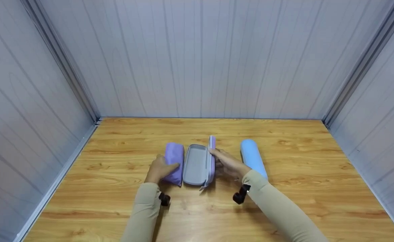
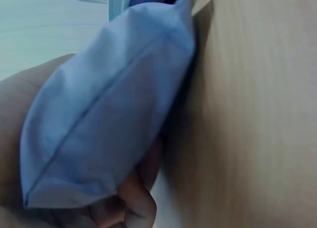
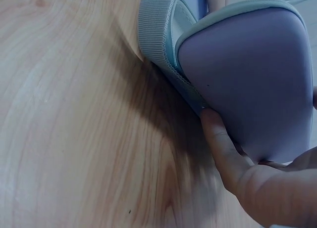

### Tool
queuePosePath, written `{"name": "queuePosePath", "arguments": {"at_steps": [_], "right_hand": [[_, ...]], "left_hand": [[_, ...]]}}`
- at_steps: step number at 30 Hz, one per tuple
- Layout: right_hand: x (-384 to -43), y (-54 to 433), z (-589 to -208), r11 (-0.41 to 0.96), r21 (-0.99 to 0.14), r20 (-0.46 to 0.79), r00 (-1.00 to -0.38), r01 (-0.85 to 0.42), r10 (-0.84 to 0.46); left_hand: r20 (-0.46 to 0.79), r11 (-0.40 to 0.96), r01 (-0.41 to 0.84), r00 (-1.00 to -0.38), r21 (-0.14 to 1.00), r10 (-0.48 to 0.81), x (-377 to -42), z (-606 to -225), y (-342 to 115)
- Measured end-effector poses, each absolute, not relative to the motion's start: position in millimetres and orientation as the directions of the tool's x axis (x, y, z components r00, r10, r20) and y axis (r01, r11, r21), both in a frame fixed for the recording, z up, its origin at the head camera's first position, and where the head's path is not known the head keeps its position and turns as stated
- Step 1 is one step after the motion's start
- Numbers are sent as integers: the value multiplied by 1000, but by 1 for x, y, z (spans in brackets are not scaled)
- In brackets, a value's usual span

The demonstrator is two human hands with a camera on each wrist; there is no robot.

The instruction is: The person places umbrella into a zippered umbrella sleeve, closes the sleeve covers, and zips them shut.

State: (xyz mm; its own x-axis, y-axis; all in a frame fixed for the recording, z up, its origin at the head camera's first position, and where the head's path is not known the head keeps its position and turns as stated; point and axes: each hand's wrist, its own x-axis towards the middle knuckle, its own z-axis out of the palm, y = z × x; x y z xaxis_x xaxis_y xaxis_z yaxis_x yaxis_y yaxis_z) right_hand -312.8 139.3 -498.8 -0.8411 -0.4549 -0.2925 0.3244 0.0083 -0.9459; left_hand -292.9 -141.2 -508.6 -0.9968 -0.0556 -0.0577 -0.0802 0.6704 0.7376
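Panelled walls (image 1: 200, 60) surround your wooden table (image 1: 317, 161). Your left hand (image 1: 161, 169) curls round the purple pouch (image 1: 174, 154), left of the open case (image 1: 195, 164); your right hand (image 1: 229, 163) pinches the case's raised lid (image 3: 247, 74). Only your left wrist view shows the pouch's seam (image 2: 94, 107); only your right, the case's ribbed side (image 3: 154, 32). Farther right lies the blue tube (image 1: 252, 156).

Quantities: one purple pouch (image 1: 174, 153), one purple-and-grey case (image 1: 195, 165), one blue elongated object (image 1: 252, 155), two hands (image 1: 160, 169), one bench (image 1: 317, 168).
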Motion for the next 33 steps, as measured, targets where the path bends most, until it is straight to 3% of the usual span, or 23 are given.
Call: {"name": "queuePosePath", "arguments": {"at_steps": [6,21,33], "right_hand": [[-314,139,-499,7,-944,-298,-845,329,-444],[-313,140,-499,20,-947,-296,-848,320,-439],[-313,139,-498,35,-943,-316,-856,332,-410]], "left_hand": [[-63,611,-83,-997,787,-53,-293,-515,-149],[90,545,-5,-985,839,-148,-296,-516,-149],[57,416,-17,-984,909,-166,-297,-501,-122]]}}
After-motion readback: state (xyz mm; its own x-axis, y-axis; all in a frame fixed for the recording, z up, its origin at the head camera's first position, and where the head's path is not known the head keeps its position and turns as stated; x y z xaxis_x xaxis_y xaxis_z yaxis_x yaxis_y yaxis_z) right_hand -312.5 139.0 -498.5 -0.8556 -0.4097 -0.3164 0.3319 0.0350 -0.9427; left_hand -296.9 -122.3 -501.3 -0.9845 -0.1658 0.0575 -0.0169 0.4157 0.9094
